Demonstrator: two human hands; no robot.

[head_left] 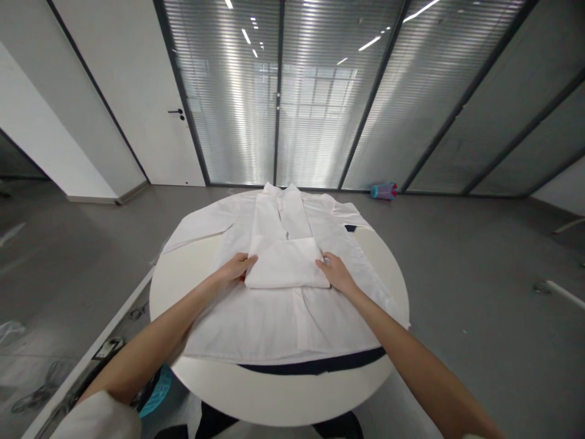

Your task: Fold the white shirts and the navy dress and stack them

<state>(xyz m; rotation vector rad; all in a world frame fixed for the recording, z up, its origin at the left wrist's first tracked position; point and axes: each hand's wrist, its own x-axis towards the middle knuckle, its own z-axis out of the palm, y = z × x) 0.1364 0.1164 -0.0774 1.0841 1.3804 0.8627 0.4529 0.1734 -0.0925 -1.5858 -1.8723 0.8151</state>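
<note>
text: none readable | labels: none | numbers: none | signs: none

White folded shirt on a white table; dark navy cloth beneath.

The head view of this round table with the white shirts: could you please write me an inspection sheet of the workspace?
Surface: round white table, mostly covered by cloth.
Job's things: folded white shirt lying on a spread white shirt; a dark garment shows under the near hem.
Clutter: nothing seen on the table.
Hands: left hand grips the folded shirt's left edge; right hand rests at its right edge, grip unclear.
Cables: nothing seen.
Surroundings: grey floor, glass wall with blinds, white door, a blue bottle lying on the floor, a blue basket under the table.
</note>
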